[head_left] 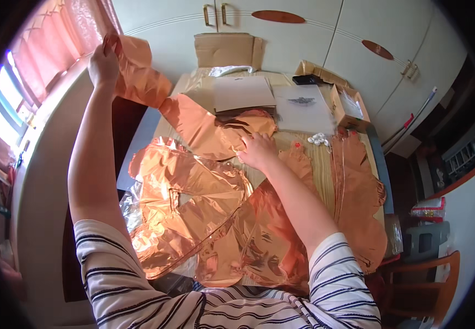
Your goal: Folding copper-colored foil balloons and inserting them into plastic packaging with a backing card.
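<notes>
A flat, uninflated rose-gold foil balloon [191,123] stretches from the upper left down to the middle of the table. Raised at the upper left, my left hand [104,64] is closed round one end of it. My right hand [259,151] grips its other part low over the table, fingers bent onto the foil; the fingertips are partly hidden. Nearer to me lies a wide, creased foil balloon [193,186], with another foil balloon [273,236] beside it under my right forearm. One more flat foil balloon [355,203] lies along the table's right side.
Behind my right hand are a stack of pale board [243,94] and a clear plastic packet [306,112]. An open cardboard box [350,107], a black phone-like object [307,80] and small white pieces [319,139] sit at the back right. A wooden chair [435,285] stands lower right.
</notes>
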A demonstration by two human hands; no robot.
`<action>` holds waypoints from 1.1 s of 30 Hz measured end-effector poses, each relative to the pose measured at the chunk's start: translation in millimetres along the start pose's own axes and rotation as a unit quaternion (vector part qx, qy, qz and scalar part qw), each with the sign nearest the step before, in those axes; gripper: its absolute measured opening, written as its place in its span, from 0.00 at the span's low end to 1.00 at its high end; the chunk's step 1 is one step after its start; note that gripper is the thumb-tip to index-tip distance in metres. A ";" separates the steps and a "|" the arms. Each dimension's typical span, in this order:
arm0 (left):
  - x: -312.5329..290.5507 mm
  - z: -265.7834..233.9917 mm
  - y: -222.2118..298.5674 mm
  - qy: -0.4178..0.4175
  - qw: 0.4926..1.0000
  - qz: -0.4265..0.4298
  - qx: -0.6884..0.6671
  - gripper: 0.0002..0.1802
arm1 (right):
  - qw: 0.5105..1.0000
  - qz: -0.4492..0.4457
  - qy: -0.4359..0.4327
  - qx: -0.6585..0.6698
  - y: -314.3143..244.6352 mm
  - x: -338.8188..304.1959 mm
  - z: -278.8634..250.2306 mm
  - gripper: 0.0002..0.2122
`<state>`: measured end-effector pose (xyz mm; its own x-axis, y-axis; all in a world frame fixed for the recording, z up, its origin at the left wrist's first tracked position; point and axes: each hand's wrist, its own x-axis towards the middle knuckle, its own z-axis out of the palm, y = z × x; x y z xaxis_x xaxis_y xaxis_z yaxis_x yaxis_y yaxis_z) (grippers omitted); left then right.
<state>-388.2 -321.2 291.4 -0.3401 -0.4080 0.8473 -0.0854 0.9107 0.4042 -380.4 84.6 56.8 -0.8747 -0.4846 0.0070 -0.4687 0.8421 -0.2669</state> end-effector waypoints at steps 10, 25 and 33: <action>-81.6 -52.7 168.7 -0.231 0.917 0.322 0.039 0.12 | 0.841 -0.246 0.478 0.057 -66.0 -32.3 -183.8 0.37; -247.7 -88.4 176.6 -0.385 0.831 0.090 -0.391 0.60 | 0.970 -0.099 0.128 0.181 20.8 -164.6 -253.0 0.08; -274.8 -62.3 237.9 -0.554 0.550 -0.010 -0.625 0.40 | 0.960 -0.167 0.095 0.202 12.9 -241.6 -291.3 0.10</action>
<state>-256.7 3.5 176.2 -0.7717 0.5037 0.3882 0.3749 -0.1326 0.9175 -211.1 281.5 332.4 -0.7085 -0.6273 0.3233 -0.6749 0.4685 -0.5701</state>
